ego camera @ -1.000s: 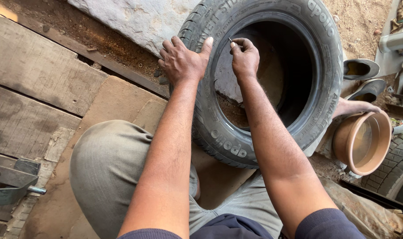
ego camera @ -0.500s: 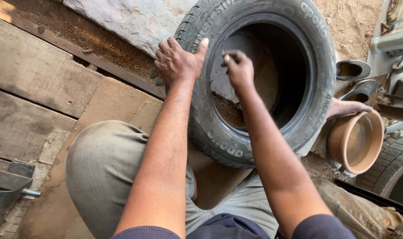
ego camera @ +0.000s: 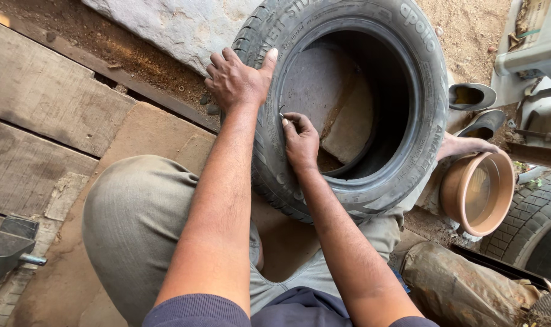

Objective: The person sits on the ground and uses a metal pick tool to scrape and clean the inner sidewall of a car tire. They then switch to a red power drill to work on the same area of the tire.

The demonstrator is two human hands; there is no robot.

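left hand (ego camera: 238, 79) spread flat, right hand (ego camera: 301, 140) pinched

tyre (ego camera: 348, 175) hollow open, clay bowl (ego camera: 478, 192) crowding right

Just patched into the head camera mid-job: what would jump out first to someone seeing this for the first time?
A big black tyre stands upright in the centre, steadied between the seated person's knees. The left hand lies flat on its upper left tread, while the right hand pinches something small and thin at the inner rim; what it is cannot be told. At the right a brown bowl lies tipped on its side beside the person's bare foot.
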